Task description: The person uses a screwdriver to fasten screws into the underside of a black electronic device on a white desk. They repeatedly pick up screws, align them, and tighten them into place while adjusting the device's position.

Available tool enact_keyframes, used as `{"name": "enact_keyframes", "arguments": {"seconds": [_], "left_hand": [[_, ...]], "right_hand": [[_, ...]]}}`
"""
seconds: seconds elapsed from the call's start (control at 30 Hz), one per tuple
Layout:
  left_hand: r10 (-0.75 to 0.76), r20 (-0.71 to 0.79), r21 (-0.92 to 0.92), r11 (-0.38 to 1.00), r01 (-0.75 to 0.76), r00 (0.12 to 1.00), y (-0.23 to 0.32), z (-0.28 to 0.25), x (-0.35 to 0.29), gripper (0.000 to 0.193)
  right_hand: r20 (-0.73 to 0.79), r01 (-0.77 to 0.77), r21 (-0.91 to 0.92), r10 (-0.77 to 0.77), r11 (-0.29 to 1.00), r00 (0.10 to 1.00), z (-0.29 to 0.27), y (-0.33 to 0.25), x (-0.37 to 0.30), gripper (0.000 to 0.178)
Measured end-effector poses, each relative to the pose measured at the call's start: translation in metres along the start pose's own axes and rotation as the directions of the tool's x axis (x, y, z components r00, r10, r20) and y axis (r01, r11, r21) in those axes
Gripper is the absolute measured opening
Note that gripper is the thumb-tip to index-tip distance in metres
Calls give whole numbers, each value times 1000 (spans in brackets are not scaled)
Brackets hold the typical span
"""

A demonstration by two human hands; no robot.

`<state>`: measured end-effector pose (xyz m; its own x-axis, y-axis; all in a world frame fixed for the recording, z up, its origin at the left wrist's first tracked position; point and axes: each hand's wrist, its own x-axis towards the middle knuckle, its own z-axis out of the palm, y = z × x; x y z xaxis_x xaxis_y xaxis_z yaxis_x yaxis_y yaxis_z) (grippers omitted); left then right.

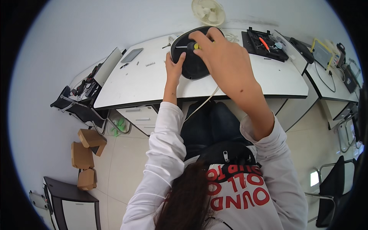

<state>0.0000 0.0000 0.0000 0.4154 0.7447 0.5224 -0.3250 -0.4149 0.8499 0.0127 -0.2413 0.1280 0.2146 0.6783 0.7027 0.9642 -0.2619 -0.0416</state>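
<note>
A black oval base (193, 67), its flat underside toward me, is tilted up on the white desk. Behind it shows a cream fan head (208, 12); the join between the two is hidden. My left hand (174, 68) grips the base's left edge, thumb over the rim. In my right hand (230, 63) is a screwdriver (190, 46) with a black and yellow handle. Its shaft points left, and the tip is at the base's left part. A pale cord (203, 104) hangs from the desk edge toward my lap.
On the desk (134, 84) lie a grey tablet-like slab (132, 55) and a row of small pieces (150, 64). To the right is an opened black tool case (264, 45) with an orange-handled tool. Cardboard boxes (82, 155) stand on the floor at left, a black chair (331, 191) at right.
</note>
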Motion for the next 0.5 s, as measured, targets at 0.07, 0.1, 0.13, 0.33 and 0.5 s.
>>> {"name": "enact_keyframes", "arguments": {"seconds": [0.07, 0.1, 0.13, 0.33, 0.5], "left_hand": [[-3, -12, 10, 1000, 3, 1000, 1, -1, 0, 42], [5, -8, 1, 1000, -5, 1000, 1, 0, 0, 42], [13, -5, -9, 1000, -13, 1000, 1, -1, 0, 43], [42, 1, -67, 997, -42, 999, -1, -3, -1, 44], [24, -2, -21, 1000, -24, 1000, 3, -1, -3, 43]], "right_hand": [[46, -69, -35, 70, 997, 996, 0, -1, 2, 34], [-56, -17, 5, 17, 1000, 998, 2, -1, 0, 34], [-158, 40, 39, -34, 998, 987, 6, 0, -3, 35], [-195, 178, 147, -148, 973, 970, 5, 0, -5, 43], [-130, 147, 146, -128, 978, 983, -1, 2, -5, 42]]}}
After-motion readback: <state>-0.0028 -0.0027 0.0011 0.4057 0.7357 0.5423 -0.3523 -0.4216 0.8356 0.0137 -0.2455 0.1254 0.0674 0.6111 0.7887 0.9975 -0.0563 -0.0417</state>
